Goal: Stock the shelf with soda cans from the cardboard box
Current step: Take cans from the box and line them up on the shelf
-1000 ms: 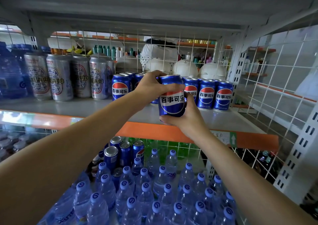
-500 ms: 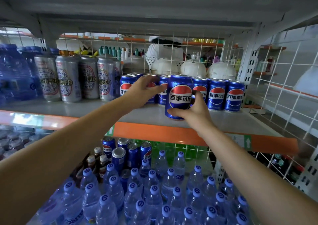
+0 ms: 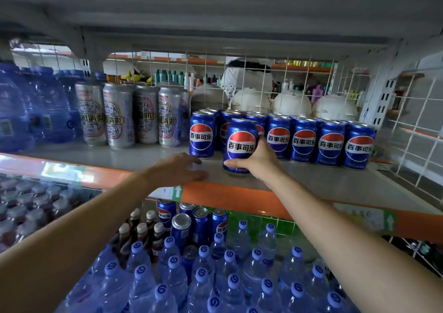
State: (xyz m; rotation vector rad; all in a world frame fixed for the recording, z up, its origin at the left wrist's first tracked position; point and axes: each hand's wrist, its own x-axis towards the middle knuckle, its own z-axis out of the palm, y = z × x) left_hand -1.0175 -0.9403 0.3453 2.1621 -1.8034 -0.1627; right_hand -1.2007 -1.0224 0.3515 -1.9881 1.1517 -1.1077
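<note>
One left hand (image 3: 178, 169), one right hand (image 3: 257, 163), six full-logo blue soda cans (image 3: 304, 142), four front-row silver cans (image 3: 118, 116), four white pots (image 3: 291, 104).

Grey shelf (image 3: 148, 155), blue soda cans (image 3: 304, 142) in rows, tall silver cans (image 3: 118, 117) beside them, water jugs (image 3: 31, 106) leftmost

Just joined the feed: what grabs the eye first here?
The blue can the right hand grips at the front of the shelf, ahead of the row of blue cans. The left hand rests flat on the shelf beside it. Tall silver cans stand further left.
</note>
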